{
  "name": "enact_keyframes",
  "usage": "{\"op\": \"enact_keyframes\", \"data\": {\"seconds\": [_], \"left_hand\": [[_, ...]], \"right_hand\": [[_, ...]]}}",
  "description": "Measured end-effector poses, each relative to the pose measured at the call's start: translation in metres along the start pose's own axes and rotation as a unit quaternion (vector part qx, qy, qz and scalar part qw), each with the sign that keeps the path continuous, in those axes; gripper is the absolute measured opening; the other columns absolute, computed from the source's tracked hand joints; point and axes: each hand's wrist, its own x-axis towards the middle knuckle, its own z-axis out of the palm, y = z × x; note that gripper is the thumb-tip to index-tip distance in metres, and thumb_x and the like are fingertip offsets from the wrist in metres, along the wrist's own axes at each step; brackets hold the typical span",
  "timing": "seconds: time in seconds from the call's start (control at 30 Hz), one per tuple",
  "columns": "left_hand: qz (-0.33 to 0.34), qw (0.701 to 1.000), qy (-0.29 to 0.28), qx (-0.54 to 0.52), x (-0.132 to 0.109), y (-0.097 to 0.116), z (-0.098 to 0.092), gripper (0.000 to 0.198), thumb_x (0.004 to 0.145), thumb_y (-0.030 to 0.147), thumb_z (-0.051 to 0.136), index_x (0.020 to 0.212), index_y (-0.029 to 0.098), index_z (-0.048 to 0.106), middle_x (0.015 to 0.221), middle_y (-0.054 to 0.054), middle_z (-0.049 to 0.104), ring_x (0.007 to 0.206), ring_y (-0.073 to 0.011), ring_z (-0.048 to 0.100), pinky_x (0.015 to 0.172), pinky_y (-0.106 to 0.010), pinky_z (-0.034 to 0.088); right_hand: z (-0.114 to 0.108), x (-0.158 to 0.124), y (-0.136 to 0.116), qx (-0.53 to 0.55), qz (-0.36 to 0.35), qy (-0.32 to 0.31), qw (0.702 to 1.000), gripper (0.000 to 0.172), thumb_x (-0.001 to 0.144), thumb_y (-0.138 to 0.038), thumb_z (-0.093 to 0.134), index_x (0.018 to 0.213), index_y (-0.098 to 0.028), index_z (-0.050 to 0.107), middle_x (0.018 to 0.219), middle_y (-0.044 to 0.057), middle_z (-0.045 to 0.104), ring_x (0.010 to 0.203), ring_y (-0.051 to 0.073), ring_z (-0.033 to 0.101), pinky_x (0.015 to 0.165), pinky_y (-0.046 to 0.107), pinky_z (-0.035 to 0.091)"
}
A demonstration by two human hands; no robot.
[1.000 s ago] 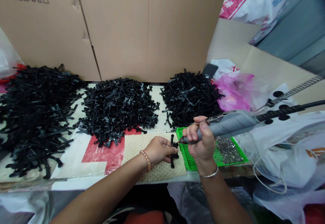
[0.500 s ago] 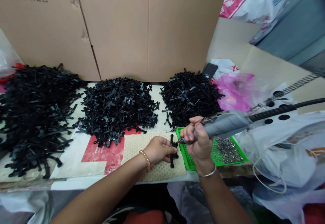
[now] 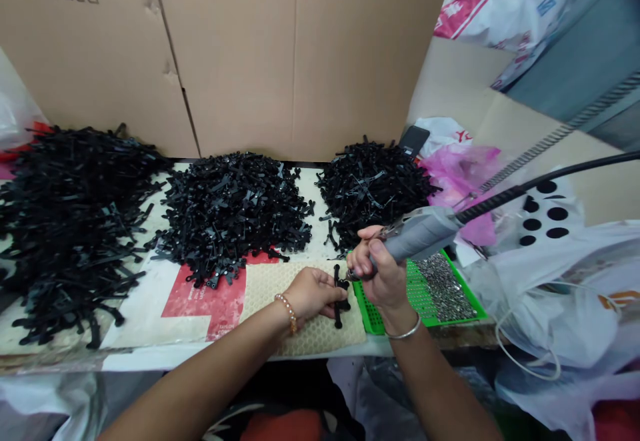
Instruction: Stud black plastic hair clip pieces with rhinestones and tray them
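Observation:
On the beige textured mat (image 3: 300, 337), my left hand (image 3: 313, 294) pinches a small black part (image 3: 338, 319) near its middle. My right hand (image 3: 383, 274) is wrapped round a grey electric screwdriver (image 3: 425, 231), whose tip is close to the right side of the black part; whether they touch is too small to tell. A green basket (image 3: 373, 321) beside the mat, partly behind my right hand, holds many small metal screws (image 3: 445, 287).
Three piles of black parts lie behind and left: a left pile (image 3: 75, 207), a middle pile (image 3: 235, 207) and a right pile (image 3: 377, 187). A cardboard box (image 3: 300, 61) stands behind them. A spring (image 3: 560, 131) and cable (image 3: 560, 177) run to the screwdriver. Plastic bags (image 3: 565, 307) are at right.
My right hand and the screwdriver have shifted a little to the left, and the spring and cable have swung with them. My left hand has stayed on the black part.

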Motion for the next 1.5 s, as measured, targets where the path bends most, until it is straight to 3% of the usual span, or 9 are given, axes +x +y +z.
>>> {"op": "enact_keyframes", "data": {"seconds": [0.07, 0.2, 0.33, 0.53, 1.5], "left_hand": [[0.002, 1.0, -0.015, -0.007, -0.001, 0.001, -0.001, 0.035, 0.06, 0.022, 0.081, 0.053, 0.014, 0.048, 0.048, 0.003, 0.055, 0.047, -0.0089, 0.056, 0.046, -0.02, 0.049], [-0.008, 0.999, -0.032, 0.003, -0.001, 0.003, -0.003, 0.033, 0.059, 0.023, 0.082, 0.055, 0.013, 0.05, 0.05, 0.002, 0.057, 0.05, -0.0099, 0.057, 0.048, -0.021, 0.05], [-0.013, 0.999, -0.03, 0.015, -0.001, 0.003, -0.004, 0.032, 0.062, 0.022, 0.079, 0.055, 0.013, 0.05, 0.054, -0.001, 0.06, 0.051, -0.0105, 0.058, 0.048, -0.022, 0.05], [-0.005, 1.0, -0.022, 0.011, 0.001, 0.0, -0.004, 0.032, 0.061, 0.026, 0.08, 0.056, 0.013, 0.05, 0.055, -0.001, 0.06, 0.054, -0.0119, 0.06, 0.048, -0.021, 0.05], [-0.001, 1.0, -0.016, -0.002, 0.002, -0.002, -0.004, 0.041, 0.054, 0.036, 0.084, 0.059, 0.014, 0.049, 0.055, 0.0, 0.059, 0.055, -0.0125, 0.06, 0.049, -0.023, 0.051]], "right_hand": [[-0.006, 0.002, -0.01, -0.005, -0.033, 0.029, 0.999, 0.019, 0.08, -0.038, 0.064, 0.087, -0.022, 0.057, 0.043, -0.01, 0.037, 0.037, 0.008, 0.035, 0.046, 0.023, 0.04], [-0.032, 0.012, -0.023, -0.059, -0.125, 0.144, 0.98, 0.02, 0.077, -0.037, 0.065, 0.084, -0.02, 0.058, 0.042, -0.01, 0.04, 0.037, 0.008, 0.036, 0.046, 0.022, 0.041], [-0.053, 0.015, -0.014, -0.08, -0.072, 0.196, 0.975, 0.024, 0.075, -0.038, 0.068, 0.084, -0.017, 0.059, 0.043, -0.009, 0.041, 0.037, 0.008, 0.037, 0.043, 0.021, 0.039], [-0.06, 0.006, 0.002, -0.086, -0.039, 0.165, 0.982, 0.022, 0.077, -0.037, 0.07, 0.085, -0.018, 0.059, 0.044, -0.008, 0.041, 0.038, 0.008, 0.038, 0.043, 0.022, 0.038], [-0.065, 0.003, 0.007, -0.108, -0.046, 0.126, 0.985, 0.02, 0.079, -0.036, 0.07, 0.082, -0.02, 0.058, 0.046, -0.008, 0.043, 0.039, 0.01, 0.04, 0.043, 0.024, 0.039]]}}
